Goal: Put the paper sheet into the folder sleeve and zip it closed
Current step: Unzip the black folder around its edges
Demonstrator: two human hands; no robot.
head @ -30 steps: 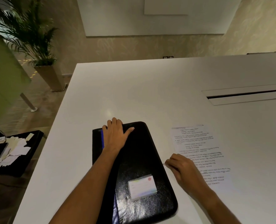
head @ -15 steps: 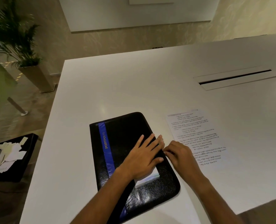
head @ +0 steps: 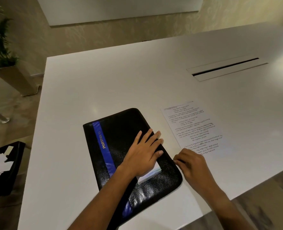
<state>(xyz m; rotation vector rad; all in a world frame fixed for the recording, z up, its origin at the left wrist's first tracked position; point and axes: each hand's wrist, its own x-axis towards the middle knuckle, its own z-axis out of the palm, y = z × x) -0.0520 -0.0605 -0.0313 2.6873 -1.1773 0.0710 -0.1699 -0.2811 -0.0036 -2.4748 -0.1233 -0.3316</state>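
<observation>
A black zip folder [head: 121,130] with a blue stripe reading PORTFOLIO lies flat on the white table [head: 121,83]. My left hand [head: 142,155] rests flat on its right half, fingers spread, partly covering a white card window [head: 150,175]. My right hand [head: 191,163] is at the folder's right edge, fingertips pinched together on what looks like the zip pull, which is too small to make out. The printed paper sheet [head: 193,127] lies flat on the table just right of the folder, its near corner under my right hand.
A long cable slot [head: 226,68] is set into the table at the back right. The table's near right edge runs close behind my right arm. A black side table with loose paper slips [head: 3,165] stands left, a potted plant [head: 3,52] beyond it.
My left hand slid from the folder's far left corner down onto its right half. My right hand moved from the sheet's edge to the folder's right edge and a little nearer me.
</observation>
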